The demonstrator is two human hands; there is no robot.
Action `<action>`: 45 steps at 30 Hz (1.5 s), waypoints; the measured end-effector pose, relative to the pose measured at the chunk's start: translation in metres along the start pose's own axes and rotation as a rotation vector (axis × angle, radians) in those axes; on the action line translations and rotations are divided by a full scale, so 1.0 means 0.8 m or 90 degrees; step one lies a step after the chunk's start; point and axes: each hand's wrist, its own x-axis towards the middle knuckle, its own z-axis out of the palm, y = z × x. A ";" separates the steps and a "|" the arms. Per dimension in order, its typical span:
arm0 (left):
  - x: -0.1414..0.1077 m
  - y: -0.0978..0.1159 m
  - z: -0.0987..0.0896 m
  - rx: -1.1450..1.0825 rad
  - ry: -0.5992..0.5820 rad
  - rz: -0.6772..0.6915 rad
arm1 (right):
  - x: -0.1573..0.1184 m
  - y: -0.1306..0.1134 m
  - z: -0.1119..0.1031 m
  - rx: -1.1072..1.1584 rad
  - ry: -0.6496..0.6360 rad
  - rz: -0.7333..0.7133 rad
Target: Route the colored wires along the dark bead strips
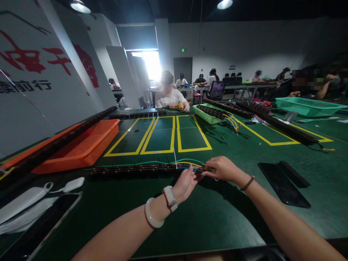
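Observation:
A long dark strip (136, 169) with coloured wires lies across the green table in front of me. Green, yellow and blue wires (190, 163) run from its right end to my hands. My left hand (187, 181), with a watch and a pale bangle at the wrist, is closed around the wires from below. Touching it, my right hand (223, 168) pinches the wire ends between thumb and fingers. A white cable tie (175, 157) stands up from the strip's right end, its tail pointing upward.
An orange basket (106, 141) holds up another strip at the left. Phones (282, 183) lie right and front left. A green basket (209, 117) with wired strips stands beyond yellow-taped frames (157, 152). A person (170, 96) works across the table; a teal basket (307, 105) is far right.

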 end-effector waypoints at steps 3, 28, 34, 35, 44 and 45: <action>0.005 0.001 -0.004 -0.017 -0.013 -0.016 | 0.003 -0.005 0.002 -0.022 -0.062 0.022; -0.021 -0.002 0.012 0.095 0.045 0.054 | 0.006 -0.006 0.024 0.031 -0.050 0.227; -0.019 -0.003 0.011 0.084 0.029 0.056 | 0.005 -0.006 0.026 -0.056 -0.088 0.199; -0.019 -0.003 0.011 0.082 0.026 0.056 | 0.005 -0.005 0.023 -0.055 -0.082 0.201; -0.017 -0.006 0.004 0.057 0.031 0.066 | -0.005 -0.012 -0.002 0.042 0.135 -0.026; -0.017 -0.006 0.004 0.056 0.031 0.067 | -0.005 -0.014 -0.001 0.028 0.131 -0.077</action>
